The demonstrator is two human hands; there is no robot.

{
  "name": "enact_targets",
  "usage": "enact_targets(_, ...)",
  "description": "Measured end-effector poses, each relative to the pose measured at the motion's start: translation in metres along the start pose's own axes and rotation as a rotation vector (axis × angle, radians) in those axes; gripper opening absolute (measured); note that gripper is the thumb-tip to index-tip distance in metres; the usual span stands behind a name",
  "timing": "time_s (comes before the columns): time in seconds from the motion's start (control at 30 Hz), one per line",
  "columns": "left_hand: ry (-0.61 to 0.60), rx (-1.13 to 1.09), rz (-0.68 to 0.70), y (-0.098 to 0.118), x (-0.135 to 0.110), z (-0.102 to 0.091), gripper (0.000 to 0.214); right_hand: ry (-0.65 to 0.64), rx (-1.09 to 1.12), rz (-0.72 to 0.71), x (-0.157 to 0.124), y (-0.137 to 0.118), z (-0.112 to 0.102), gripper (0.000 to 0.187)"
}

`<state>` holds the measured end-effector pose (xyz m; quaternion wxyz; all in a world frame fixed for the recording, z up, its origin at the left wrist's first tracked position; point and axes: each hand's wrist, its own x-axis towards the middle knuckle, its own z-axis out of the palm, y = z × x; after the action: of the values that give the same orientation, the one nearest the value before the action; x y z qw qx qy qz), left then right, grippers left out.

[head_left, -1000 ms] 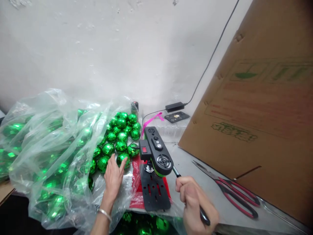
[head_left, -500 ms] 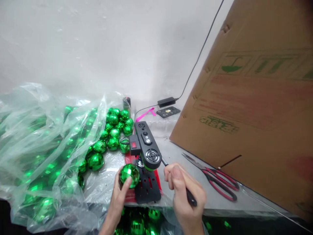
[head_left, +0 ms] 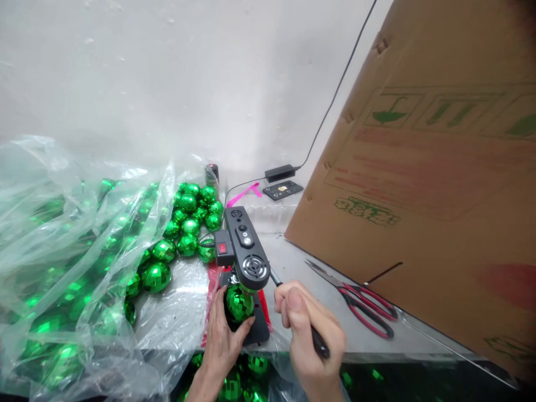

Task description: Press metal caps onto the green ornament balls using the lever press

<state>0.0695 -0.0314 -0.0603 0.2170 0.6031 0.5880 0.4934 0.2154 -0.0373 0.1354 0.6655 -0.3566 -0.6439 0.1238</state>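
**Umbrella and arrows, but no word I can read**

All the signs I can make out from here stand on the box (head_left: 422,190). The plainest is a green umbrella (head_left: 389,114), printed upside down in a frame. Right of the umbrella I see a framed pair of green arrows (head_left: 449,113); beyond those, a third sign (head_left: 522,126), cut off at my view's edge. Below the umbrella run lines of reddish print (head_left: 419,167), too faint for me to read. Lower still and to its left, green lettering (head_left: 367,211) in outline defeats me too.
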Motion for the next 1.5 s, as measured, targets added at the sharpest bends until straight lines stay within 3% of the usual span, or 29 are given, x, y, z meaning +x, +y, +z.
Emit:
enact_targets(0.27,-0.024,0.064,0.059,0.007,-0.003,-0.003,0.067,-0.006,-0.001,0.014,0.0,0.0,0.0,0.036)
enact_targets(0.5,-0.135,-0.042,-0.142,0.008,0.01,0.008,0.081,-0.031,-0.016,0.024,0.002,-0.002,-0.002,0.035)
enact_targets(0.63,-0.13,-0.07,-0.158,0.008,0.009,0.008,0.078,-0.027,-0.024,0.014,-0.002,-0.001,-0.003,0.035)
enact_targets(0.93,-0.143,-0.072,-0.174,0.009,0.009,0.008,0.079,0.114,-0.025,-0.067,-0.035,0.024,0.007,0.038)
enact_targets(1.5,-0.096,-0.021,-0.031,-0.005,0.004,0.016,0.079,0.161,-0.017,-0.033,-0.041,0.028,0.011,0.045)
